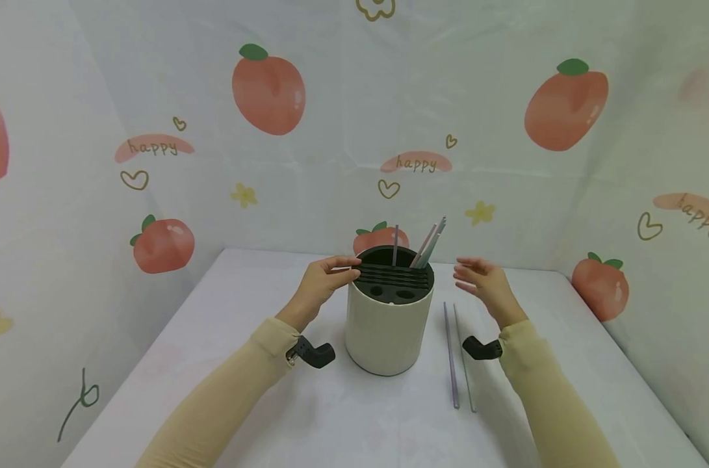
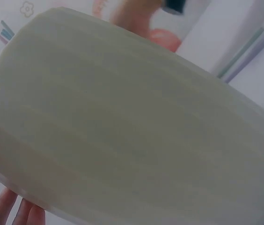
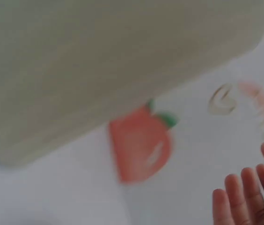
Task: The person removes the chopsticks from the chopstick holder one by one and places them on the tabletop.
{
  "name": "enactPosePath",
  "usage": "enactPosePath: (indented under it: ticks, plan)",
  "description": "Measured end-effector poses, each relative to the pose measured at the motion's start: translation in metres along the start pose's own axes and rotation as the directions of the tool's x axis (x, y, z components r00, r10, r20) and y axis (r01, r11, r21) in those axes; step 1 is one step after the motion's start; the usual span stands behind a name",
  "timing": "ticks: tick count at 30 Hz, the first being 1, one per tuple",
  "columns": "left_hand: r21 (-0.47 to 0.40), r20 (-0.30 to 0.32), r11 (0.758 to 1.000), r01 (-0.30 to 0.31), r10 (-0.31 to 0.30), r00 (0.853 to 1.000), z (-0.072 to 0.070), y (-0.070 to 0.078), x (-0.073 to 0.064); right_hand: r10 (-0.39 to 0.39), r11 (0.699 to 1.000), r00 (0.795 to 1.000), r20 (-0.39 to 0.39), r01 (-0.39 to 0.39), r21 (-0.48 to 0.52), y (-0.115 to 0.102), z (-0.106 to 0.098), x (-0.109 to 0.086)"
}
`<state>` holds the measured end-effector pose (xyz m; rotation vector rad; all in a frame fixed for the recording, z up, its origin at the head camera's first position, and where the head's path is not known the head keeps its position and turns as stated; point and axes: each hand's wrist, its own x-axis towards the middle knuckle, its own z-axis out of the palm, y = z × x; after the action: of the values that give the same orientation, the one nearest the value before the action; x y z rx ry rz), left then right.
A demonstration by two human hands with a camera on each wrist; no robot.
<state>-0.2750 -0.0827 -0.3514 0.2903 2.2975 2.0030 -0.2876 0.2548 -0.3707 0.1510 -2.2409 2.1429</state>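
Note:
A cream cylindrical holder [image 1: 388,331] with a black slotted top [image 1: 394,276] stands upright on the table. Several slim sticks [image 1: 429,247] in purple, pink and teal poke out of its rear opening. My left hand [image 1: 322,281] touches the left side of the rim with extended fingers; its fingertips [image 2: 3,206] show at the holder's edge in the left wrist view. Off to the holder's right, my right hand [image 1: 485,283] is held in the air with fingers loosely extended and nothing in it. Its palm side [image 3: 249,199] faces the holder in the right wrist view.
Two slim sticks, one purple [image 1: 451,364] and one pale green [image 1: 464,364], lie on the white table [image 1: 307,416] between the holder and my right wrist. Behind the table hangs a fruit-patterned cloth [image 1: 342,97]. Each wrist wears a black camera mount.

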Motion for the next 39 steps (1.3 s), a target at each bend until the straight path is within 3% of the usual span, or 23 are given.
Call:
enactPosePath:
  ticks: [4, 8, 16, 25, 39]
  plan:
    - [0.002, 0.002, 1.000, 0.000, 0.000, 1.000, -0.001, 0.000, 0.000, -0.196, 0.969, 0.980, 0.028, 0.189, 0.161, -0.037, 0.016, 0.000]
    - [-0.002, 0.007, 1.000, -0.005, 0.005, 1.000, -0.001, -0.001, 0.000, -0.296, 0.934, 0.953, 0.065, 0.275, 0.227, -0.057, 0.029, 0.000]
    - [-0.001, 0.009, 1.000, 0.013, -0.013, 1.000, 0.001, 0.005, -0.004, -0.311, 0.925, 0.943, 0.121, 0.271, 0.265, -0.053, 0.043, 0.004]
    - [-0.007, 0.007, 1.000, 0.004, -0.004, 1.000, -0.001, 0.000, 0.000, -0.314, 0.921, 0.937, 0.154, 0.261, 0.290, -0.051, 0.047, 0.007]
    - [-0.006, 0.003, 1.000, -0.006, 0.006, 1.000, 0.000, 0.000, 0.000, -0.318, 0.933, 0.937, 0.144, 0.282, 0.225, -0.058, 0.050, 0.007]
